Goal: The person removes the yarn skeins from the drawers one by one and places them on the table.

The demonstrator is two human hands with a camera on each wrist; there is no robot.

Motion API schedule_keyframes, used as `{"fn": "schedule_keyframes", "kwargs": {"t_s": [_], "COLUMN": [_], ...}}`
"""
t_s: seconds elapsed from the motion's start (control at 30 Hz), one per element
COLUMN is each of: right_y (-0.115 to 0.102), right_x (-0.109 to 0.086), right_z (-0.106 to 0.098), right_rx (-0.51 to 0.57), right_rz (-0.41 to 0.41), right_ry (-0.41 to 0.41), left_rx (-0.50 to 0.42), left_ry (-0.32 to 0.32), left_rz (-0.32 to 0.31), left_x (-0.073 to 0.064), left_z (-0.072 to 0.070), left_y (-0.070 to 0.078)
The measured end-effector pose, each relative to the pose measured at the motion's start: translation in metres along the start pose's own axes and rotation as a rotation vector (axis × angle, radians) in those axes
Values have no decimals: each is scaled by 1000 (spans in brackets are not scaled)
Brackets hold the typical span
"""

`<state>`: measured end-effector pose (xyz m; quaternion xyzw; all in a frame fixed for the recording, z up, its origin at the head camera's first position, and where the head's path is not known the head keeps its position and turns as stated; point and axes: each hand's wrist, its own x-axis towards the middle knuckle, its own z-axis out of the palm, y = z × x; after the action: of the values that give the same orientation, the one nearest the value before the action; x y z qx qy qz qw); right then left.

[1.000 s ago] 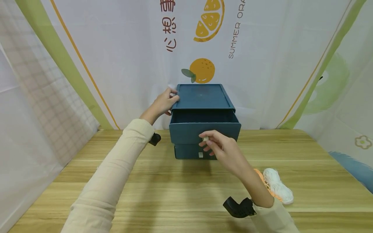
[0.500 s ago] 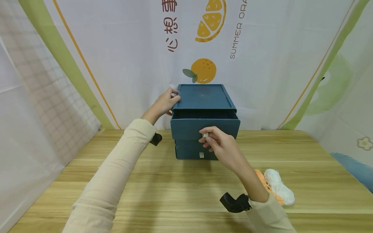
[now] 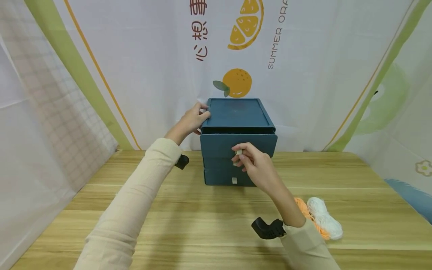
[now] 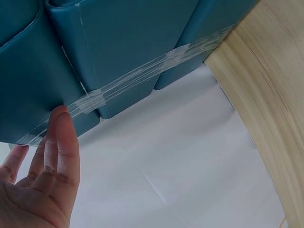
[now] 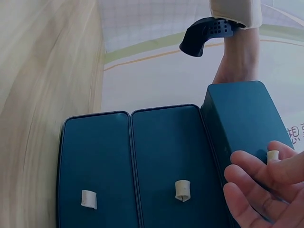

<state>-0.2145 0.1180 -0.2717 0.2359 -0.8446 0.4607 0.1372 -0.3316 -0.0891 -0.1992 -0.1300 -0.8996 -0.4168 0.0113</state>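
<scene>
A dark blue cabinet of three stacked drawers (image 3: 237, 112) stands at the back of the table. Its top drawer (image 3: 217, 145) sticks out a little, with a narrow dark gap under the lid. My right hand (image 3: 258, 165) pinches that drawer's small cream pull tab (image 5: 273, 156) between thumb and index finger, the other fingers spread loosely. At the cabinet's upper left edge rests my left hand (image 3: 191, 119), thumb by the top. In the left wrist view its nearly straight fingers (image 4: 66, 152) touch the cabinet's side near a strip of clear tape (image 4: 137, 76).
The lower drawers, each with a cream tab (image 5: 183, 190), are closed. White yarn (image 3: 325, 219) and orange yarn (image 3: 308, 212) lie on the wooden table (image 3: 195, 225) at the right. Behind the cabinet hangs a white curtain (image 3: 152, 67) with orange prints.
The top drawer has slid back into the cabinet, its gap narrowing, as my right hand moved forward with the tab. My left hand keeps its place on the cabinet.
</scene>
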Motion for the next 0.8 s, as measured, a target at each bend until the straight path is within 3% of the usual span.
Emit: {"fn": "schedule_keyframes", "kwargs": {"t_s": [0.8], "right_y": [17], "right_x": [20], "right_z": [8], "right_rx": [-9], "right_rz": [-16], "right_ry": [80], "left_rx": [-30], "left_ry": [-19], "left_rz": [-1], "left_x": [0], "left_z": [0], "left_y": [-1]}}
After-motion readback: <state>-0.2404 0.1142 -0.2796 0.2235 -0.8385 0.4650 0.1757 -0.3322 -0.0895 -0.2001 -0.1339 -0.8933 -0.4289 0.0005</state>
